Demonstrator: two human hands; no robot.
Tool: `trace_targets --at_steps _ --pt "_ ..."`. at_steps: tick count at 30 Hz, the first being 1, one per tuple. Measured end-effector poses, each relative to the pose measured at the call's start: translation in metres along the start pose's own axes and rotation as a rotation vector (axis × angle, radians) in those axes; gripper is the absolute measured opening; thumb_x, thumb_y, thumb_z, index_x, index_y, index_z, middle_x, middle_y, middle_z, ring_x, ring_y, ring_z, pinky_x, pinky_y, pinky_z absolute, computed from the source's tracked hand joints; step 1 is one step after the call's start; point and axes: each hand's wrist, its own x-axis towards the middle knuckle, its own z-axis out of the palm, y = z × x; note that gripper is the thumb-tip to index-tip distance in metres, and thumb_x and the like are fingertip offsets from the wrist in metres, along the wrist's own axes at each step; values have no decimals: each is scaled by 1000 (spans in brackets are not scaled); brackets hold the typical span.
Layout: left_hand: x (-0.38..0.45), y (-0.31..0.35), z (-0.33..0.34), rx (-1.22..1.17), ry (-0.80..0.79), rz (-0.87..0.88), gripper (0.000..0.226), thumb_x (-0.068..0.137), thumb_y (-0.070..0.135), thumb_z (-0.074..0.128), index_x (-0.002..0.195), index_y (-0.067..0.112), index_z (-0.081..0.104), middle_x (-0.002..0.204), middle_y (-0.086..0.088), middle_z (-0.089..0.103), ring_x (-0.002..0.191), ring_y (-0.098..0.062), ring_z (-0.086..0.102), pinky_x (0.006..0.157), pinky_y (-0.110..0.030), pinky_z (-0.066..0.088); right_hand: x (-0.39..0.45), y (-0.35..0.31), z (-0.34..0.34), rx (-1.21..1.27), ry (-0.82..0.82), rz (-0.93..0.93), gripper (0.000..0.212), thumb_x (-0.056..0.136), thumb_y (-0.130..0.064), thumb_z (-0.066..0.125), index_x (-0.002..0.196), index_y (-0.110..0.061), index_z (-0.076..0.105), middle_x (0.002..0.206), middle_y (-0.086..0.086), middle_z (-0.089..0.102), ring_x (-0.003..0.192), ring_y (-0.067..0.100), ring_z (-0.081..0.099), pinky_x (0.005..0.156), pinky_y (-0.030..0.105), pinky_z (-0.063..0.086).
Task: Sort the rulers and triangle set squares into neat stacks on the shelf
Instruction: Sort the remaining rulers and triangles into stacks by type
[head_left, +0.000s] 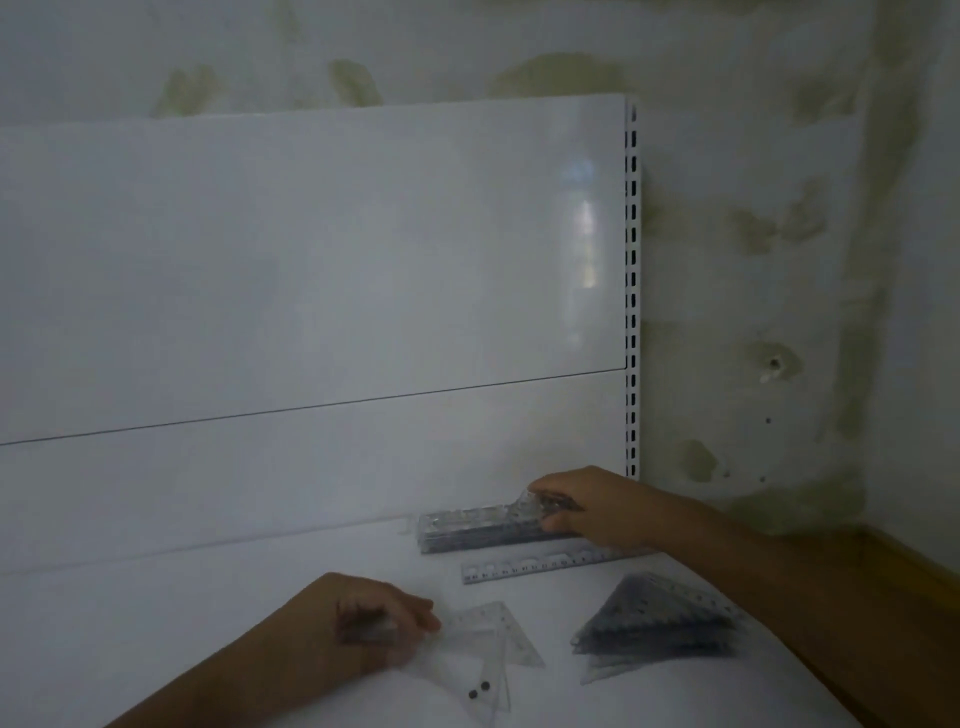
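On the white shelf (208, 623) a stack of clear rulers (472, 530) lies along the back panel. My right hand (582, 506) grips the stack's right end, fingers curled over its top. A single clear ruler (540, 565) lies just in front of the stack. A pile of grey-looking triangle set squares (660, 623) sits at the front right. My left hand (374, 618) holds loose clear set squares (483, 654), which fan out to its right; part of them lies under the hand.
The white back panel (311, 286) rises behind the shelf, with a slotted upright (632, 291) at its right end. A stained wall (779, 260) stands beyond. A wooden edge (904, 561) runs along the right.
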Motion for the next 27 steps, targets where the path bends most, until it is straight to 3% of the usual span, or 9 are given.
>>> trace_targets --at_steps 3,6,9,12,15,18,23,27 --pt "2 -4 -4 30 -91 35 19 80 25 76 98 21 73 113 6 70 118 -7 58 101 -24 46 4 -5 -4 -29 -15 52 48 92 -33 60 135 -16 49 129 2 57 110 14 55 96 24 43" --pt "7 -9 -8 148 -71 131 25 78 29 77 102 32 69 110 13 69 110 -5 62 98 -22 46 6 -11 -7 -75 4 114 52 90 -34 63 137 -17 47 133 3 55 115 14 53 94 20 40" --pt "9 -18 -11 161 -87 160 34 76 28 77 107 36 66 117 16 63 114 -5 58 99 -19 42 2 -19 -9 -100 69 139 53 91 -34 61 138 -16 46 137 2 53 120 13 51 95 16 37" --pt "11 -26 -13 167 -129 149 51 69 50 78 116 47 58 126 27 55 121 5 49 103 -16 38 -14 -29 -13 -99 136 172 52 91 -35 61 139 -19 47 138 0 53 120 11 52 101 25 41" --pt "16 -36 -10 236 -135 89 69 53 78 68 117 62 49 125 42 47 118 20 41 104 -11 35 -45 -44 -16 -109 151 225 51 93 -35 59 139 -21 46 138 -6 52 120 3 48 101 20 38" --pt "20 -43 -3 254 -117 152 67 52 86 59 114 66 46 120 43 50 114 18 46 100 -8 36 -80 -59 -18 -149 152 292 51 93 -39 57 140 -24 45 140 -7 51 121 2 47 97 16 35" --pt "20 -41 1 209 -38 270 53 57 76 64 107 56 58 109 37 61 104 15 55 89 -1 37 -130 -72 -15 -220 54 457 50 93 -39 57 141 -32 43 144 -14 44 124 2 41 87 10 28" --pt "19 -38 5 249 -28 287 47 63 68 61 107 54 57 110 36 60 105 14 55 93 -7 40 -141 -69 -10 -211 58 477 49 92 -36 59 139 -29 46 143 -11 46 118 -1 42 83 9 28"
